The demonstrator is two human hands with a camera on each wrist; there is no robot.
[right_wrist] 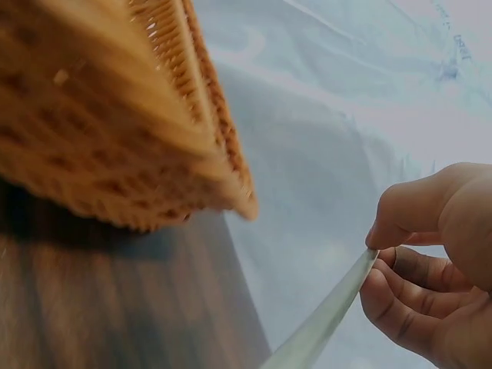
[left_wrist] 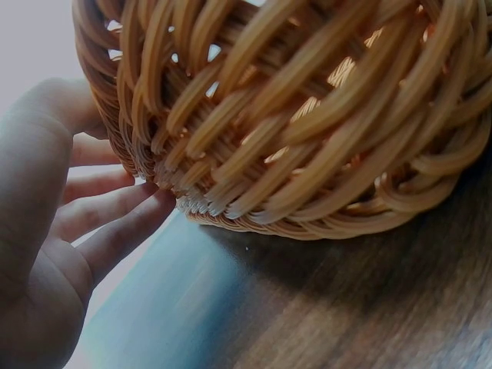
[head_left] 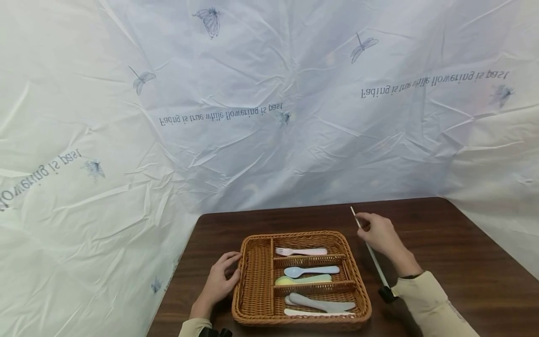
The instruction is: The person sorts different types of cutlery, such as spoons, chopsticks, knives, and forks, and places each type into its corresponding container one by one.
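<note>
A brown wicker basket with divided compartments sits on the table. My left hand rests against its left side. In the left wrist view, the fingers reach the lower edge of the woven wall with their tips. Off the basket's right side, my right hand pinches a long, pale green chopstick between thumb and fingers. The chopstick slants down from the fingertips in the right wrist view. Inside the basket lie a pink fork, a blue spoon and grey knives.
Below the blue spoon lie yellow and green utensils in the same middle compartment. A whitish utensil lies beside the knives. The dark wooden table extends right of the basket, and a white printed sheet hangs behind it.
</note>
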